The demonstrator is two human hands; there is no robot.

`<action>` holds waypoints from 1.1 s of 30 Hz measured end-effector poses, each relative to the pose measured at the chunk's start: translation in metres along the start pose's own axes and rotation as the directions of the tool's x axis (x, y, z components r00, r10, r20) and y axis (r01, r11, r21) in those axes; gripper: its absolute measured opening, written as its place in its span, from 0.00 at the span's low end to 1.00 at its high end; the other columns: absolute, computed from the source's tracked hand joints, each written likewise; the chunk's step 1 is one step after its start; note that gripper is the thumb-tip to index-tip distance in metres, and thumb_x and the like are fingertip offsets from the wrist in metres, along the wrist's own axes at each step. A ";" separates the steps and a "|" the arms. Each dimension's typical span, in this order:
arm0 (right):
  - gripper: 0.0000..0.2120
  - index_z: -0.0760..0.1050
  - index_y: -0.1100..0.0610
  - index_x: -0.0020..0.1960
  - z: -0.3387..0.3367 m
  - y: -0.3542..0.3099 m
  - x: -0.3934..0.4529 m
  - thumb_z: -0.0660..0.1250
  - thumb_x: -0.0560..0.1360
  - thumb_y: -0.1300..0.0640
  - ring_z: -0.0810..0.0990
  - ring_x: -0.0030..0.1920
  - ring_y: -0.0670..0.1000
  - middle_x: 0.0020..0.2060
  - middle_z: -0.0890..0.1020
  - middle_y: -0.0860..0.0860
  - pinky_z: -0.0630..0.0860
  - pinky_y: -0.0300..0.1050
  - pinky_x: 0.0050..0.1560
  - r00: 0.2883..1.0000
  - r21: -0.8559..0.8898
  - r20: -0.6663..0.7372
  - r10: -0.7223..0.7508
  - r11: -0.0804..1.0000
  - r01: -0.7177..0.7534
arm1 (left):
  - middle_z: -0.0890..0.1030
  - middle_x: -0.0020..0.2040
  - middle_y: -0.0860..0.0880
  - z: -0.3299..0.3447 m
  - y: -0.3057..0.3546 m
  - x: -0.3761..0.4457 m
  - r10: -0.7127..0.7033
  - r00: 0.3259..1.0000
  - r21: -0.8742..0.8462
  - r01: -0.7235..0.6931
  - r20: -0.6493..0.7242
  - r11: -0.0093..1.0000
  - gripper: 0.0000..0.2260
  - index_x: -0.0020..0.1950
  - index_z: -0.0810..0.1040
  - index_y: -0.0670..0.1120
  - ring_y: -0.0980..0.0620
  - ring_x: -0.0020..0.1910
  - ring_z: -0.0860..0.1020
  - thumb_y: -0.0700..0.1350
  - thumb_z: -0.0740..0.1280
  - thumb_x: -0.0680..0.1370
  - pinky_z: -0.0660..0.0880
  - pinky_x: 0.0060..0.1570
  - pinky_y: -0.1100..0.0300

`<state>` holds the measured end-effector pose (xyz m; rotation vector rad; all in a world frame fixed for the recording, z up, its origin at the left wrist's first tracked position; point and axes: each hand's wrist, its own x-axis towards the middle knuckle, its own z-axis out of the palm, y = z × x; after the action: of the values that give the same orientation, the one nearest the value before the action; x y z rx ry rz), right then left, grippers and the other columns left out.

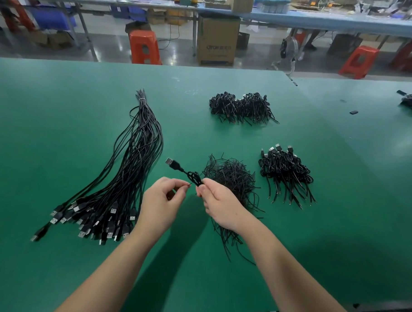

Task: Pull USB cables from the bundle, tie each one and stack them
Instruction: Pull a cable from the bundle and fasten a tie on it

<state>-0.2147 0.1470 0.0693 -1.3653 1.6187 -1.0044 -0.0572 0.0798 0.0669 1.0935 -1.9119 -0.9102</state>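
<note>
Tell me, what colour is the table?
Green. The table shows in the head view.

A coiled black USB cable [193, 176], its plug pointing up and to the left, sits raised above a green table. To the left, a long bundle of black USB cables [126, 171] fans out, plugs nearest the viewer. A loose heap of black tie wires [232, 180] lies beneath; tied-cable stacks [285, 173] rest to the right and farther back [241, 108].
</note>
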 end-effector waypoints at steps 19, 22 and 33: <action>0.10 0.73 0.58 0.57 0.016 -0.003 0.002 0.56 0.85 0.54 0.67 0.33 0.43 0.35 0.71 0.42 0.65 0.44 0.39 0.995 0.043 -0.085 0.054 0.998 -0.051 | 0.78 0.40 0.48 -0.004 0.003 -0.010 0.277 0.958 0.280 -0.286 0.075 0.916 0.04 0.49 0.85 0.41 0.50 0.32 0.75 0.37 0.74 0.75 0.76 0.36 0.57; 0.10 0.72 0.60 0.54 0.016 -0.008 0.000 0.55 0.85 0.55 0.64 0.30 0.46 0.33 0.67 0.47 0.64 0.47 0.34 0.992 0.140 -0.086 0.095 0.987 -0.083 | 0.78 0.40 0.44 -0.009 0.007 -0.011 0.487 0.871 0.470 -0.458 0.066 0.755 0.02 0.44 0.82 0.39 0.43 0.33 0.77 0.34 0.72 0.75 0.76 0.32 0.50; 0.12 0.75 0.64 0.54 0.005 -0.021 -0.005 0.54 0.86 0.59 0.60 0.27 0.45 0.30 0.69 0.48 0.65 0.39 0.28 0.982 0.790 0.076 0.174 0.591 -0.165 | 0.78 0.35 0.47 -0.019 0.012 -0.005 0.627 0.759 0.557 -0.603 0.178 0.571 0.12 0.45 0.82 0.42 0.45 0.31 0.77 0.49 0.64 0.78 0.74 0.30 0.54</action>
<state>-0.2020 0.1490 0.0872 -0.5629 1.0260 -1.3787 -0.0435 0.0848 0.0852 0.6257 -2.3742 0.1333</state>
